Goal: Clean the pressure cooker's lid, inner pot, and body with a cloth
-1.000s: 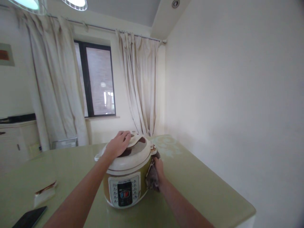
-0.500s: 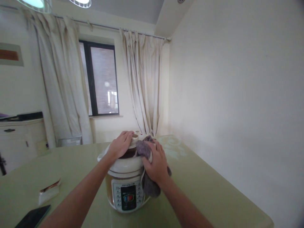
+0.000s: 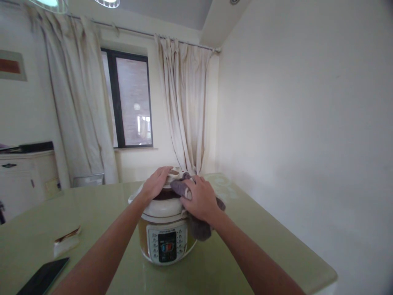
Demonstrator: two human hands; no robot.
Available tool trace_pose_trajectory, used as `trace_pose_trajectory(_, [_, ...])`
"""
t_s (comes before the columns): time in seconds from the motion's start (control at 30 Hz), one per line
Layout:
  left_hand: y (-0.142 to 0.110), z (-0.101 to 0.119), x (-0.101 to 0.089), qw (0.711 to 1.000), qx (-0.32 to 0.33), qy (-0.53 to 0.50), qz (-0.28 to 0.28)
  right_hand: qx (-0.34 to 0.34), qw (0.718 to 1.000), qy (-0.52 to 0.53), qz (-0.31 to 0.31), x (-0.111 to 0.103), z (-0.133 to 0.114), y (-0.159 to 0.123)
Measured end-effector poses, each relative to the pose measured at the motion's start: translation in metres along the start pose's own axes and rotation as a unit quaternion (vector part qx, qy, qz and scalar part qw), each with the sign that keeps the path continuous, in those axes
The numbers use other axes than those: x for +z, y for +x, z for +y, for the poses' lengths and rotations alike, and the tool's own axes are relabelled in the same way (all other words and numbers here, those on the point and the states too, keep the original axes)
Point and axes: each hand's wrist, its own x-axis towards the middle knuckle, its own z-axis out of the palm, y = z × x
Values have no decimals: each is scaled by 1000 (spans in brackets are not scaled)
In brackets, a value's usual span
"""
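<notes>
A white and gold electric pressure cooker (image 3: 162,209) stands upright on the table, its button panel (image 3: 167,246) facing me. My left hand (image 3: 157,182) lies on the left of the lid, fingers stretched out against the raised top handle (image 3: 174,173). On the right side of the lid, my right hand (image 3: 201,196) is closed around a grey-purple cloth (image 3: 201,229) and presses it against the lid near the handle. Part of the cloth hangs down beside the cooker's right side. My hands hide portions of the lid's rim.
The pale green table (image 3: 245,254) extends around the cooker. A dark flat phone-like object (image 3: 44,276) and a small whitish packet (image 3: 66,242) lie at the left. A white cabinet (image 3: 24,176) stands behind on the left, and a wall (image 3: 291,123) borders the right.
My right hand has shifted slightly right with the cloth, whose hanging part is now higher and farther right. My left hand stays on the lid. The view has moved a little.
</notes>
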Motion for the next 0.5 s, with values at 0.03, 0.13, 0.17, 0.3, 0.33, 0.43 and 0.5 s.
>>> trace_pose_trajectory(0.03, [1,-1,0,1000,1,-16,2,-31,999,13,6,0,-9,-13])
trace_pose_trajectory(0.13, [7,-4,-2,996,-7,-88,-5,-98,994,40,-12,1,-33,-26])
trace_pose_trajectory(0.17, [9,-5,-3,993,-18,-120,-6,-112,993,33,-21,2,-40,-21])
trace_pose_trajectory(0.3, [12,-4,-19,966,-98,-239,1,-118,992,-16,-34,8,-66,19])
trace_pose_trajectory(0.33, [9,-2,-25,962,-115,-246,1,-114,993,-23,-37,10,-72,28])
trace_pose_trajectory(0.43, [-12,11,-44,983,-82,-155,45,-96,993,-33,-56,18,-87,47])
trace_pose_trajectory(0.5, [-35,26,-51,992,7,-36,122,-92,993,-28,-66,23,-93,58])
